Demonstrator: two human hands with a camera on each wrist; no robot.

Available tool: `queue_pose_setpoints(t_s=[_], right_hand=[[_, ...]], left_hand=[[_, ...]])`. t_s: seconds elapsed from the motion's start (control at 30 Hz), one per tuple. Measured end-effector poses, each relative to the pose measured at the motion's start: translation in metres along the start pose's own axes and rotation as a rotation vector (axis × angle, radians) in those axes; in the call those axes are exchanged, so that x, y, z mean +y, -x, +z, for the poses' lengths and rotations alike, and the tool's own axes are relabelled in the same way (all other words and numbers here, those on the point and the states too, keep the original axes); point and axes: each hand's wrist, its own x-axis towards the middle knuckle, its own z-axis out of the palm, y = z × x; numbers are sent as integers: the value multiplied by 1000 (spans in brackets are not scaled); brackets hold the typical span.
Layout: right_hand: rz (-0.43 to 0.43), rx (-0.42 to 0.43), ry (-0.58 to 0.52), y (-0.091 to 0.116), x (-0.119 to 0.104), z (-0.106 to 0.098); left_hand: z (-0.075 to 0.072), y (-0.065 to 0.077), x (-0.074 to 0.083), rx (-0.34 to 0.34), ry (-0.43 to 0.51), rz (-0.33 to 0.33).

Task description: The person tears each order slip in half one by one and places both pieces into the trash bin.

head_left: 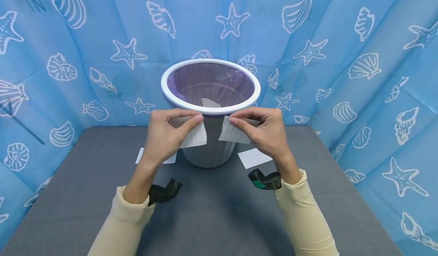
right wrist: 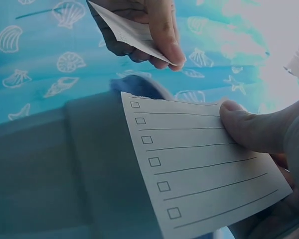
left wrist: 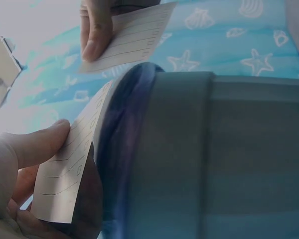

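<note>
Between thumb and fingers, my left hand [head_left: 163, 134] pinches a piece of lined paper [head_left: 196, 137]. A second lined piece of paper [head_left: 234, 132] is pinched the same way by my right hand [head_left: 270, 132]. The two pieces are apart, in front of the bin just below its white rim [head_left: 210, 110]. In the right wrist view, small boxes line one side of the right-hand paper [right wrist: 199, 159], and its far edge looks torn. The left-hand paper [left wrist: 65, 169] bends slightly in the left wrist view. Inside the grey bin [head_left: 208, 153], a purple liner [head_left: 212, 75] surrounds a white paper piece [head_left: 210, 103].
On the grey table [head_left: 205, 218] lie a lined paper sheet [head_left: 254, 158] right of the bin and another white paper [head_left: 170, 159] to its left, partly behind my left hand. A blue shell-patterned curtain [head_left: 198, 24] hangs behind and beside the table.
</note>
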Motion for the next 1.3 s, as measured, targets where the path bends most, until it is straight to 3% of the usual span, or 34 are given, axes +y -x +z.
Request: queue_pose_setpoints(t_s=[0.37,0.77,1.0,1.3], right_hand=[[-36,9,25,-42,-12,-15],[56,-41,50,-85,-18,-22],[158,-39,-60,-116,7,-31],[295,-87,50,-146,23,-29]], left_hand=[[-4,-35,20,-23,-21,36],[-11,-89,41,-38,-64,-44],[-15,-123,46,-66,-131,-173],[-19,-156,46,-108,-128,-331]])
